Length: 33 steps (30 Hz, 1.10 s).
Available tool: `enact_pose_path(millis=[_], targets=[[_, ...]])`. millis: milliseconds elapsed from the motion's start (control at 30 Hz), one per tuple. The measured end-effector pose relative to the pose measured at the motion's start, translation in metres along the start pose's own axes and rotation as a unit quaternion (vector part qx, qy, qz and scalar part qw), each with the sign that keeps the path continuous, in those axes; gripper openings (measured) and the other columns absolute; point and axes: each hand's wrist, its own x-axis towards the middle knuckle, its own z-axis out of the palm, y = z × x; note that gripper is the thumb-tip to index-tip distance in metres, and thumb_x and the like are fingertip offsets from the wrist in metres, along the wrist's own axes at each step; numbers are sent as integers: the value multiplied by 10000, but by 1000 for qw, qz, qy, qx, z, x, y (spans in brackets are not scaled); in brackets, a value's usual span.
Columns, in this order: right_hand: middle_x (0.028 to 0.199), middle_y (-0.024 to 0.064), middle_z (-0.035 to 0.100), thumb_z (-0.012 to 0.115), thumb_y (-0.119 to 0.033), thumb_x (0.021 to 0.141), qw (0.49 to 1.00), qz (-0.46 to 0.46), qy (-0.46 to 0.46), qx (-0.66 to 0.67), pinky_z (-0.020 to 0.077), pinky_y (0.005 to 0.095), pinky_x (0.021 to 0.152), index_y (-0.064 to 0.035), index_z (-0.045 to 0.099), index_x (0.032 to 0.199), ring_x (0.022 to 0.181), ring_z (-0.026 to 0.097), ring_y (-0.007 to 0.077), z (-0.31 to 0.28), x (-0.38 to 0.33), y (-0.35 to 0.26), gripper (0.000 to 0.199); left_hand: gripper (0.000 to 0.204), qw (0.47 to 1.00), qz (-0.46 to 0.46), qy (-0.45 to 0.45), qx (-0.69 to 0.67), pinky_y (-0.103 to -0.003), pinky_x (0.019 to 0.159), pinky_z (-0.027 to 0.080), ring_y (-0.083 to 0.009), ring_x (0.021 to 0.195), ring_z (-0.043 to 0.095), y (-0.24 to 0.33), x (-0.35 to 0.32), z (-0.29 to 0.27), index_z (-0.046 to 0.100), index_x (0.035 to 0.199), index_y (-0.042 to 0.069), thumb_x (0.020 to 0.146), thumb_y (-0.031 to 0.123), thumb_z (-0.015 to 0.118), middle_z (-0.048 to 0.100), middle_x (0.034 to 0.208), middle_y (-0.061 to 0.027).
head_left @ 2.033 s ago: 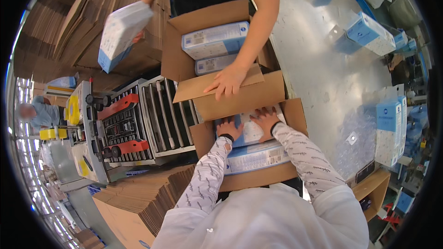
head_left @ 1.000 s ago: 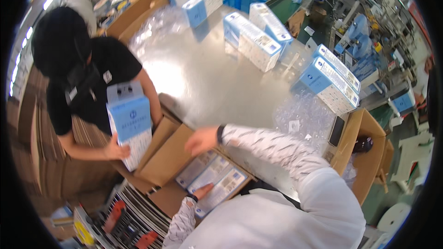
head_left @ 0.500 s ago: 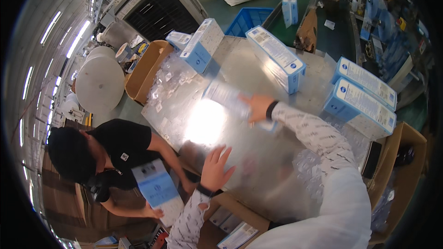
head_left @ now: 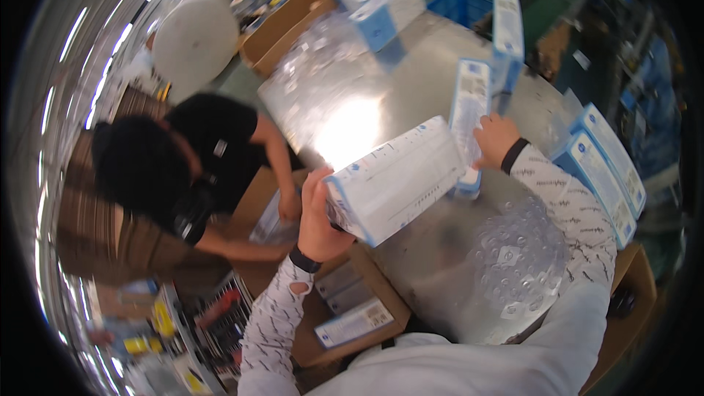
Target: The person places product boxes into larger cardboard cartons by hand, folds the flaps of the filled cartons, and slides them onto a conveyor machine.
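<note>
My left hand (head_left: pixel 320 224) is closed round the near end of a white carton box (head_left: pixel 400 180) with light-blue edges, tilted above the metal table. My right hand (head_left: pixel 496 141) grips a narrow blue-and-white box (head_left: pixel 469 99) by its near right side. The far end of the white box meets or overlaps this narrow box near my right fingers; whether they touch I cannot tell. Just beyond stands another blue-and-white box (head_left: pixel 507 37). Below my left wrist, an open brown carton (head_left: pixel 392 326) holds several such boxes.
A co-worker in black (head_left: pixel 220 154) reaches into a carton at left. Clear plastic pieces (head_left: pixel 517 264) lie on the metal table (head_left: pixel 411 275). Two boxes (head_left: pixel 605 169) stand at right, others (head_left: pixel 389 11) at the far edge. A blue crate (head_left: pixel 466 1) is behind.
My left hand, open and empty before, now grips the white box. My right hand, blurred with a box earlier, now holds a narrow box. The co-worker's box has gone down into a carton.
</note>
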Motion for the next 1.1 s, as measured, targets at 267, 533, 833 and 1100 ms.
enact_pose_path(millis=[267, 533, 833, 1100], targets=[[1493, 89, 262, 895, -410, 383, 950, -269, -85, -138, 119, 581, 1101, -317, 186, 1456, 1378, 224, 301, -7, 27, -95, 1289, 670, 928, -183, 267, -184, -477, 903, 439, -354, 1066, 522, 29, -114, -145, 405, 1274, 16, 680, 121, 696, 502, 1208, -178], [1231, 99, 483, 789, -110, 530, 917, -265, 288, 77, 231, 474, 1093, -81, 412, 1321, 1237, 405, 277, 9, -68, -133, 876, 466, 795, -89, 400, -449, -477, 929, 463, -319, 1103, 559, 94, -295, -289, 527, 1176, -50, 803, 209, 633, 559, 1216, -143], [1298, 168, 478, 690, -232, 736, 303, -209, 301, 880, 380, 474, 988, -51, 489, 1228, 1186, 478, 311, 65, -205, -164, 562, 634, 969, -243, 8, -37, -445, 939, 415, -310, 1063, 534, 39, -366, -116, 525, 1219, 25, 682, 242, 782, 568, 1142, -173], [1311, 154, 452, 657, -270, 739, 664, -520, 334, 420, 334, 497, 1012, -129, 631, 1090, 1218, 435, 314, -13, -202, -380, 380, 572, 953, -163, -254, 18, -461, 881, 431, -403, 1044, 498, 47, -324, 5, 539, 1197, 44, 682, 202, 730, 515, 1162, -227]])
